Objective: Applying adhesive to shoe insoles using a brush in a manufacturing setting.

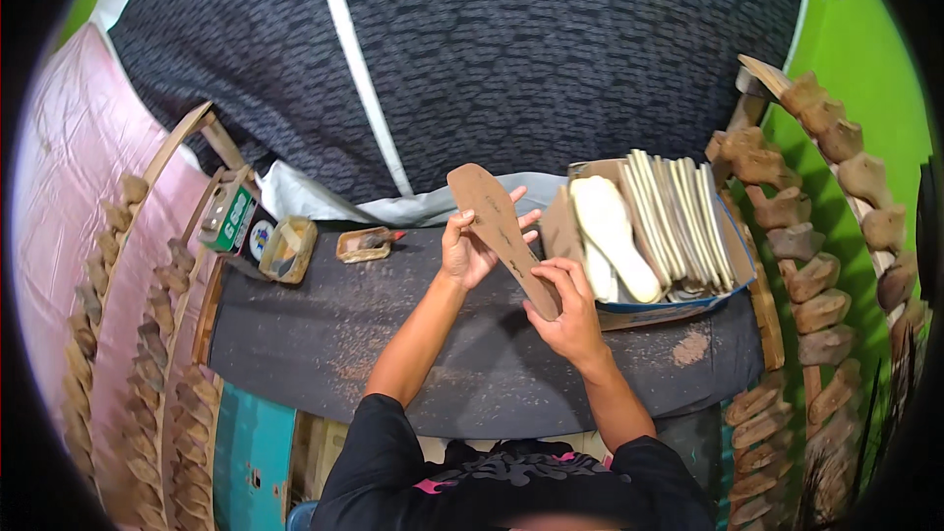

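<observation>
Both hands hold one brown insole (500, 236) above the dark worktop (324, 344); insole tilted, toe end up and to the left, heel end down by the right hand; flat face toward the camera, small dark marks on it. Left hand (470, 248) clamped on the insole's middle from the left edge, fingers wrapped behind, fingertips (524, 219) showing past the right edge. Right hand (568, 307) closed on the heel end, thumb and fingers pinching it from the right. Hands near each other, not touching as far as can be told.

Just right of the hands: open cardboard box (688, 307) on the worktop, packed with pale insoles (678, 221) standing on edge; one white insole (612, 231) lies slanted at the front of the row; right hand just beside the box's left end.

Far edge of the worktop, left: small green-and-white box (234, 219); a tan tape roll (288, 249) beside it; a small tin (364, 244) further right. Worktop dusty, tan patch (690, 347) near its right end.

Racks of wooden lasts (821, 265) curve along the right side; more lasts (147, 354) on the left. Dark patterned cloth (551, 49) fills the top.
</observation>
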`<state>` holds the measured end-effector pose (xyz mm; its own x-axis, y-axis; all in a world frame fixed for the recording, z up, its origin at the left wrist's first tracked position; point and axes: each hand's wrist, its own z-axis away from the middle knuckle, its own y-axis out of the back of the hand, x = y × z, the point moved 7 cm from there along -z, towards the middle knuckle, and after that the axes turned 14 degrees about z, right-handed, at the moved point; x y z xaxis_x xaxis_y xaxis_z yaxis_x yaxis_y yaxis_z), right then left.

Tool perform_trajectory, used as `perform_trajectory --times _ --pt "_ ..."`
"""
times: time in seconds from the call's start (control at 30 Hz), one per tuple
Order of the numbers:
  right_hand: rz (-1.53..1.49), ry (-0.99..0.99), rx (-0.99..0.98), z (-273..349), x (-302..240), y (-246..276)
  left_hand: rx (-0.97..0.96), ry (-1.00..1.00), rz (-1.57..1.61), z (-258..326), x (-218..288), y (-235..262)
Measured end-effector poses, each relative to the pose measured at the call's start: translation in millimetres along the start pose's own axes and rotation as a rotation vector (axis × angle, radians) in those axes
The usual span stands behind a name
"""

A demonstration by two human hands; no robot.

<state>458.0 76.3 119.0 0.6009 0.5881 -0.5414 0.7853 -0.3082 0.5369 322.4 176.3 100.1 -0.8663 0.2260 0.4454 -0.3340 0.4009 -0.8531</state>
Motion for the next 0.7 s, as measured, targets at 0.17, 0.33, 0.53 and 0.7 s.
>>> perform_trajectory --times 0.17,0.33,0.53,0.7 --pt "-0.078 -0.066 -0.234 3 -39 -84 0.089 -0.099 -0.012 56 60 50" --pt "-0.023 -0.055 -0.337 14 -87 -174 0.205 -0.132 0.058 125 108 88" --pt "-0.17 -0.015 -0.4 22 -129 -266 0.375 -0.196 -0.063 187 166 149" --pt "-0.649 -0.585 -0.276 23 -58 -342 0.357 -0.225 0.042 217 211 174"
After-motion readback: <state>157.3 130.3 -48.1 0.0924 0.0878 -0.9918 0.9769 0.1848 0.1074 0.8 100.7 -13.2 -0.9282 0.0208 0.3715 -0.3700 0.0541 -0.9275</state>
